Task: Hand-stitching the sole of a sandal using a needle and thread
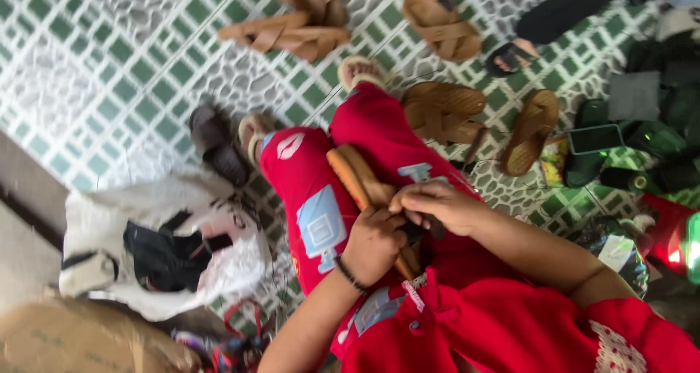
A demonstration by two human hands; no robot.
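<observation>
sandal: tan brown sandal [362, 180] lies lengthwise across the person's lap on the red trousers [313, 198], toe end pointing away toward the knees, heel end under both hands
left hand: left hand [373, 245] curled shut around the near end of the sandal from below, dark bracelet [348, 274] at the wrist
right hand: right hand [436, 205] on top of the same end, fingers bent together and pinching down on something dark; cannot tell whether that is a strap or a tool
weight: likely light, one hand props it without visible strain
stiffness: sole looks flat and fairly stiff along its length, probably flexes some at the toe; straps look soft
surface: matte, ribbed-looking edge, likely not slippery
fragility: low for the sole; straps and their joints are the probable weak spots
best hold: around the sole edges at heel or mid-length, not by a strap
surroundings: more brown sandals [443, 112] spread on the green-and-white tiled floor [109, 74], a white bag [164, 238] with dark contents to the left, another person's sandalled foot [510, 56] at top right
</observation>
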